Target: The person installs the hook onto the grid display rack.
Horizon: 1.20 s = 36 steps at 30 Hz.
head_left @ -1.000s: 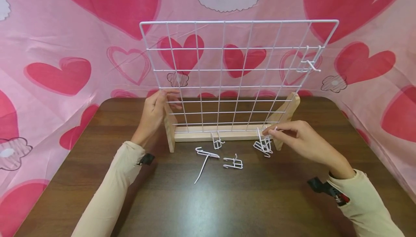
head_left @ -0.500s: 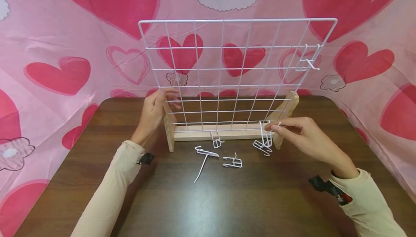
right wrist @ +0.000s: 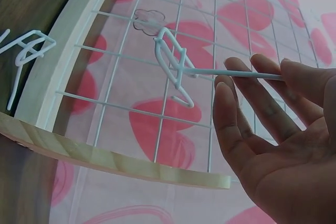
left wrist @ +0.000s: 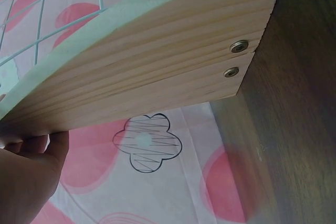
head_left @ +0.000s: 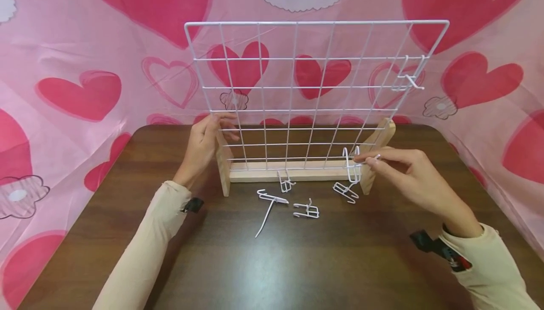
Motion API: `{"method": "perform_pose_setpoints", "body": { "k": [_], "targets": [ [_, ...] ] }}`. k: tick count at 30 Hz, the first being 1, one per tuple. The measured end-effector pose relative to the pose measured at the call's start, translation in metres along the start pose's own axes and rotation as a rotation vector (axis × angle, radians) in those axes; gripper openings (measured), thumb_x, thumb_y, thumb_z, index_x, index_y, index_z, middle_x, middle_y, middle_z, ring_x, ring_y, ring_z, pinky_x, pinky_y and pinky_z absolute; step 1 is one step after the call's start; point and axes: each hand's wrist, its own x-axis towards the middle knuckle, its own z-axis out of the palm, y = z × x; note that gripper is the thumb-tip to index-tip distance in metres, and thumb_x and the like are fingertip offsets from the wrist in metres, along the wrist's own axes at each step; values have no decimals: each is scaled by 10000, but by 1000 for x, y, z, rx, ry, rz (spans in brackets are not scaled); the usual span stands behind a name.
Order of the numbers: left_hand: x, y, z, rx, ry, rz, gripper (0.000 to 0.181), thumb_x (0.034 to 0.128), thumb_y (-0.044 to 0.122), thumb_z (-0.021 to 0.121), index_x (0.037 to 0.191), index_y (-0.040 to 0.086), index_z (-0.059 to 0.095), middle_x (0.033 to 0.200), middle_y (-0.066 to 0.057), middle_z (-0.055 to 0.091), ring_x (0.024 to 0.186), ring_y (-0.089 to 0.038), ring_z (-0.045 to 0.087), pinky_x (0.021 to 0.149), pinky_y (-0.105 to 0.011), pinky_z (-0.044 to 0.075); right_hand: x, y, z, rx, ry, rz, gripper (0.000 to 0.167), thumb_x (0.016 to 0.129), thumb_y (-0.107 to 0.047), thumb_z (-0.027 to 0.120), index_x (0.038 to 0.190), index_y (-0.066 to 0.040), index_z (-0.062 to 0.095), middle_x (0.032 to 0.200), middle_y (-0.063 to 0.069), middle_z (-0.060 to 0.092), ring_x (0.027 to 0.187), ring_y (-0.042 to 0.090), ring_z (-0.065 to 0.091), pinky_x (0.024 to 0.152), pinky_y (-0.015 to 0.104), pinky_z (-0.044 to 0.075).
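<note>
A white wire grid [head_left: 278, 87] stands in a wooden stand [head_left: 293, 175]. My left hand [head_left: 203, 141] grips the stand's left side piece; in the left wrist view the fingers lie at the far end of that wooden side [left wrist: 131, 56]. Between thumb and fingers my right hand [head_left: 414, 177] pinches the prong of a white wire hook [head_left: 352, 173], shown in the right wrist view with the hook's frame [right wrist: 173, 64] in front of the grid's lower right part. Another hook [head_left: 409, 81] hangs at the grid's upper right.
On the brown table [head_left: 238, 272], in front of the stand, lie a hook with a long prong [head_left: 272, 199], a short hook [head_left: 307, 210] and another [head_left: 346, 192] near the right foot. One more hook [head_left: 286, 183] is by the base bar.
My right hand has lifted the hook up and to the right, off the hook that lies near the right foot. The left hand stays at the stand's side.
</note>
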Motion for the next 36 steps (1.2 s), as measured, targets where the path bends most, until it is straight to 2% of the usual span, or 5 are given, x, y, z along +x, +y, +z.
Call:
{"method": "perform_pose_setpoints", "body": {
  "k": [11,18,26,31,36],
  "targets": [
    [0,29,7,6,12,8,372,1066,74,346,1125,-185,606,1022,-383,629,744,-422,680,730,-403,628,-1,-10,-7,3,68,-37,369,900,85,652,1200,-118,725,1148,40,728,1091,71,650,898,115,513],
    [0,28,7,-8,15,0,387,1070,84,339,1130,-198,597,963,-151,707,732,-400,686,721,-448,622,-3,-17,-8,40,120,-4,326,915,82,634,1174,-90,734,1158,50,724,1102,125,646,922,153,512],
    [-2,27,9,-13,14,-2,390,1072,86,332,1132,-188,602,968,-178,703,740,-455,662,723,-451,621,-2,-20,-3,46,207,-61,341,881,152,624,1156,-21,729,1121,121,722,1048,155,647,871,162,528],
    [-2,28,9,-6,16,3,382,1069,83,340,1118,-188,604,1023,-324,658,742,-432,673,726,-418,626,1,-27,-3,7,282,-100,291,879,129,646,1132,13,730,1118,141,719,1112,158,638,928,174,505],
    [-1,29,9,-10,21,4,377,1067,82,346,1113,-195,598,1013,-172,703,738,-389,686,729,-391,629,4,-33,-4,11,334,-93,287,882,123,646,1137,20,728,1115,151,719,1078,163,650,913,181,508]
  ]
}}
